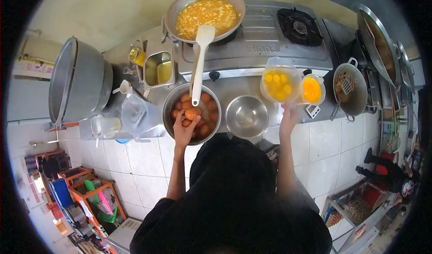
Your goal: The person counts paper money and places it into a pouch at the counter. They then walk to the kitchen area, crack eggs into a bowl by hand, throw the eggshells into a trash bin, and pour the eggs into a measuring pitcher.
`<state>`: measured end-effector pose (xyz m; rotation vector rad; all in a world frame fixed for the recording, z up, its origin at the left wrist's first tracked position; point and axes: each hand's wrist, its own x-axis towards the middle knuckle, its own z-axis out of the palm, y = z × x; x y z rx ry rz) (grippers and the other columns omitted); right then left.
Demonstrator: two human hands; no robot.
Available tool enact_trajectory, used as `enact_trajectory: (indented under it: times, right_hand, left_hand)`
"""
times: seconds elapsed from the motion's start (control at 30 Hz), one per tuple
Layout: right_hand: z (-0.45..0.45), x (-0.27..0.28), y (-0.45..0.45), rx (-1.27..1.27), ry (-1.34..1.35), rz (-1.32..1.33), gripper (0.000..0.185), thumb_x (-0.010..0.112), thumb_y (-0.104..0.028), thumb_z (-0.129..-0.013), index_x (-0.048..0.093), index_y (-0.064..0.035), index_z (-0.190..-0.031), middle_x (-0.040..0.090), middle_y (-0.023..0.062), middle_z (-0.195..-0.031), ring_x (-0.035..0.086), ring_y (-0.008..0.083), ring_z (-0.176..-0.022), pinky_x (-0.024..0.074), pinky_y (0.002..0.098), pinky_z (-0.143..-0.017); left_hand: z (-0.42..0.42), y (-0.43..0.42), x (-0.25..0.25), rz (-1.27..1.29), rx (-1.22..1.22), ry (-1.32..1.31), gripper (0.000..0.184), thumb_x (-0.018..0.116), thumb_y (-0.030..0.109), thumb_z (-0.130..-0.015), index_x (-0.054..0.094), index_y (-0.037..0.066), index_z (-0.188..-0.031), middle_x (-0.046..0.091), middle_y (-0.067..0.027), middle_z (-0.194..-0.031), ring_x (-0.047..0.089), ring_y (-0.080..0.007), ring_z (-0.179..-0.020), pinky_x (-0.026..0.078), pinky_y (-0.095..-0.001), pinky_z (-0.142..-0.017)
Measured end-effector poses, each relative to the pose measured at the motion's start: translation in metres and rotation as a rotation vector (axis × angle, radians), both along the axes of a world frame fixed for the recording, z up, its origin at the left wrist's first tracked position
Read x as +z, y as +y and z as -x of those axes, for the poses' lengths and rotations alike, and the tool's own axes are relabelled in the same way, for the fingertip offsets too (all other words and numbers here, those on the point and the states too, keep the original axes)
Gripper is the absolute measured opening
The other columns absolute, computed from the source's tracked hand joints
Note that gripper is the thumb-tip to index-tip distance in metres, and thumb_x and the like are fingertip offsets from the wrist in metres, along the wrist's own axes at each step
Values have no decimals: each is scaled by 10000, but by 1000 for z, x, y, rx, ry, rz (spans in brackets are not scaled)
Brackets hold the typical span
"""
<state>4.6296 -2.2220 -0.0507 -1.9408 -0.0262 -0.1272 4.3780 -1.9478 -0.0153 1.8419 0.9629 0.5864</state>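
Observation:
My left hand (183, 134) is over a steel pot (167, 129) of brown eggs, its fingers closed round one egg (192, 114). Several other eggs (205, 130) lie in the pot around it. My right hand (288, 120) is at the near side of a clear plastic pitcher (295, 88) with several egg yolks in it, and its fingers appear closed on the handle, partly hidden. Between my hands stands a shiny steel bowl (246, 117). A white spatula (200, 58) reaches from the frying pan to over the egg pot.
A frying pan (169, 17) with an orange mixture is on the gas stove (265, 29). Right of the pitcher are a container of orange-yellow liquid (311, 89), a small timer (312, 111) and a wok (353, 83). A large pot (74, 83) and plastic jugs (139, 114) stand left.

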Motion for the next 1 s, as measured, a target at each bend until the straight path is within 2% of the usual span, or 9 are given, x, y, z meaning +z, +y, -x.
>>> enact_trajectory:
  times: [0.13, 0.23, 0.47, 0.57, 0.63, 0.73, 0.8, 0.9, 1.0]
  right_hand:
    - [-26, -68, -16, -40, 151, -242, 218, 564, -290, -939, 596, -135, -789, 532, -23, -721, 434, 89, -646, 355, 264, -571]
    - [-53, -94, -19, 115, 21, -315, 389, 500, -307, -988, 590, -2, -1210, 592, 114, -1179, 560, 225, -1061, 473, 382, -897]
    - [-6, 58, 15, 60, 68, 57, 416, 511, -305, -960, 607, 33, -1182, 541, 171, -1302, 538, 254, -1156, 442, 398, -954]
    - [-2, 94, 7, -40, 140, -225, 365, 491, -217, -965, 579, 19, -1229, 566, 181, -1256, 553, 262, -1135, 454, 381, -928]
    - [3, 123, -18, 266, -254, 339, 358, 489, -139, -956, 536, 1, -1282, 571, 186, -1238, 563, 267, -1110, 462, 371, -918]
    - [4, 159, -38, 210, -202, 341, 342, 518, -164, -955, 529, -16, -1263, 547, 173, -1267, 551, 282, -1156, 468, 390, -965]
    - [19, 197, -42, 284, -18, -279, 368, 521, -341, -992, 602, -1, -1110, 611, 148, -1070, 607, 284, -923, 485, 423, -856]
    - [67, 250, -10, 538, 104, -456, 298, 537, -279, -977, 611, -27, -1118, 607, 142, -1125, 603, 236, -992, 476, 406, -898]
    - [93, 230, 9, 631, -100, -65, 353, 548, -360, -964, 622, -74, -1155, 604, 136, -1181, 553, 228, -1157, 430, 464, -1003]
  left_hand:
    - [8, -1, -12, -64, 37, 160, 594, 829, 374, -759, 603, -7, -1155, 688, -138, -1011, 665, -237, -929, 529, -349, -835]
    - [8, -9, 3, -35, 93, 121, 704, 810, 474, -733, 591, 4, -1210, 675, -193, -1082, 660, -321, -999, 512, -399, -873]
    - [26, -26, 30, 16, 208, -50, 744, 809, 443, -753, 544, 8, -1294, 651, -207, -1176, 643, -314, -1077, 491, -390, -926]
    - [41, -21, 40, 126, 152, -70, 751, 815, 442, -750, 542, 7, -1299, 616, -195, -1233, 610, -301, -1115, 475, -384, -956]
    - [60, -26, 67, 302, 34, -126, 748, 833, 421, -736, 553, 6, -1293, 589, -171, -1285, 570, -269, -1167, 456, -375, -992]
    - [90, -31, 64, 384, -68, -158, 700, 827, 386, -754, 566, 10, -1285, 605, -151, -1267, 568, -245, -1169, 450, -367, -999]
    - [111, -32, 58, 356, -110, -214, 659, 820, 357, -769, 576, 13, -1276, 624, -136, -1238, 575, -233, -1156, 447, -362, -1002]
    - [149, -31, 54, 639, -109, -315, 590, 806, 267, -801, 574, 28, -1288, 639, -90, -1188, 595, -195, -1111, 458, -333, -990]
    - [201, -21, 54, 715, -57, -354, 571, 798, 248, -811, 571, 32, -1289, 638, -79, -1186, 593, -185, -1107, 465, -333, -984]
